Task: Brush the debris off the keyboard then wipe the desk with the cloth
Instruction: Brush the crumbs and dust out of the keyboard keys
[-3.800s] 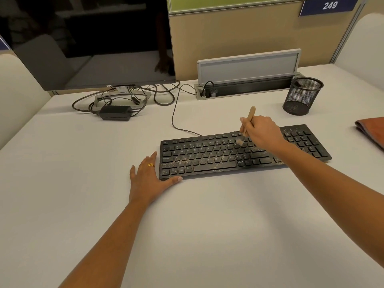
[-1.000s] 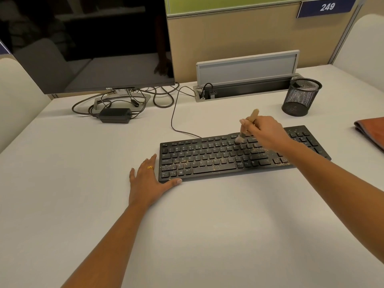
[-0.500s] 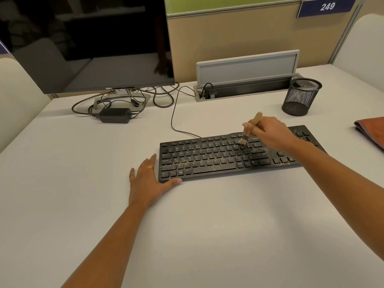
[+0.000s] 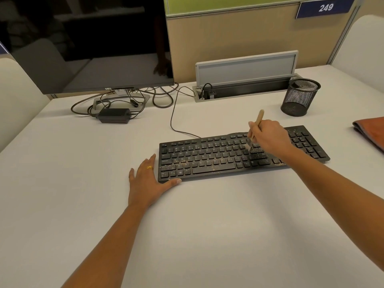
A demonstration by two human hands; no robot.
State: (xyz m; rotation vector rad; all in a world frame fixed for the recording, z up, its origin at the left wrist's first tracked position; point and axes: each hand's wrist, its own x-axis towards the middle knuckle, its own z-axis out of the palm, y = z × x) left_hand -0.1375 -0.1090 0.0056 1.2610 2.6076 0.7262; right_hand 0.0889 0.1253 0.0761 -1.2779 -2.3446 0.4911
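Single head cam, wide-angle, looks fwd & down across desk (image 4: 187, 235) twd partition (image 4: 228, 34); close range.

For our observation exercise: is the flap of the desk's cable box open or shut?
Open. The grey flap stands upright behind the exposed trough, where a cable plugs in.

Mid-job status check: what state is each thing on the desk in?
keyboard: flat, speckled with debris
brush: held by right hand, bristles on keys
left hand: flat, thumb against keyboard's front edge
cloth: folded, untouched, at far right
monitor: screen dark
mesh pen cup: upright
cable box lid: raised
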